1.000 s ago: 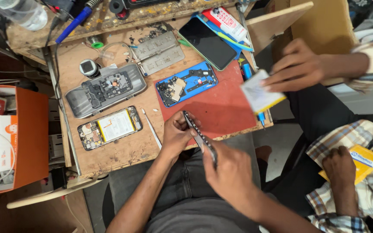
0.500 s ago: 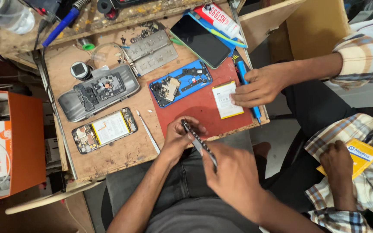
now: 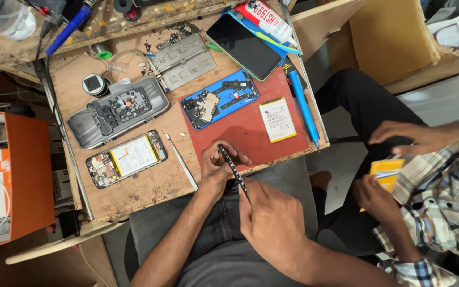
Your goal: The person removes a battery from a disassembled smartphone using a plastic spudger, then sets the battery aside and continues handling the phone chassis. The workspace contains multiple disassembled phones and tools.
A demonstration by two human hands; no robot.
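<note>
- Both hands grip one thin black tool: left hand (image 3: 216, 165) pinches its far tip, right hand (image 3: 272, 223) clamps the near end.
- I judge a slip could gouge the red mat (image 3: 240, 130).

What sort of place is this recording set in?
Most likely a small phone repair bench. An opened phone with its battery showing lies on the worn wooden table, a loose battery sits on a red mat, and a soldering iron lies at the back.

Head view, steeply down, close over workbench (image 3: 134, 196)
</note>
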